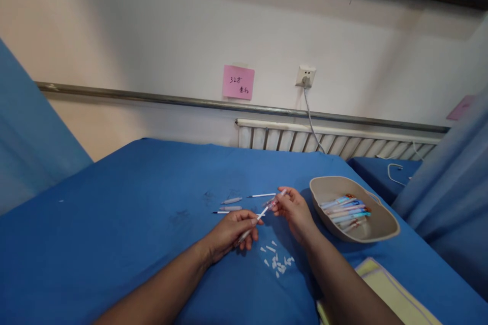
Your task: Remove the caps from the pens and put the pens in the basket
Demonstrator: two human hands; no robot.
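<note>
My left hand [232,233] is closed around a thin white pen refill [251,227] that points up to the right. My right hand [292,208] pinches a clear pen barrel [277,199], and the refill's tip meets the barrel's lower end. Both hands hover just above the blue cloth of the table [133,213]. Several small white caps [278,261] lie scattered on the cloth below the hands. Loose refills and barrels [236,204] lie just beyond my left hand.
A beige oval tray [381,226] holding several coloured pens stands to the right. A yellow-edged cloth [392,294] lies at the near right. A radiator, a wall socket with cable and a pink note are behind the table. Blue partitions flank both sides.
</note>
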